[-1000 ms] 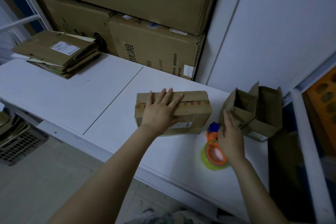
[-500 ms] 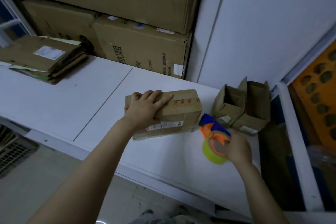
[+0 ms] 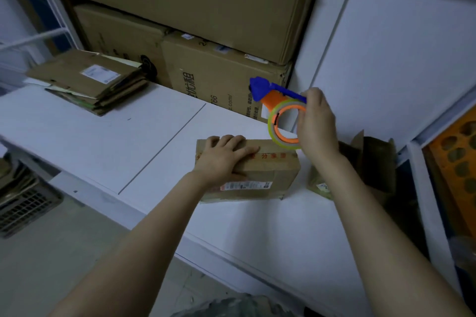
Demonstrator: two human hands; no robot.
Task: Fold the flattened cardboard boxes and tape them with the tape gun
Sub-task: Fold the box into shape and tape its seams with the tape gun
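A closed small cardboard box (image 3: 273,172) with red printed tape and a white label lies on the white table (image 3: 103,141). My left hand (image 3: 222,159) rests on its top left part, fingers over the far edge and thumb on the near face. My right hand (image 3: 315,123) grips the tape gun (image 3: 279,113), a blue and orange holder with a yellow-green tape roll, lifted in the air above the box's far right corner. A stack of flattened cardboard boxes (image 3: 90,80) lies at the table's far left.
Big cardboard cartons (image 3: 219,77) are stacked against the back wall. An open folded small box (image 3: 371,162) stands right of the closed one, partly behind my right arm. A grey crate (image 3: 23,206) sits on the floor at left. An orange holed panel (image 3: 458,152) is at far right.
My right hand has taken the tape gun off the table and raised it above the box. My left hand has stayed on the box top, sliding a little to its left end.
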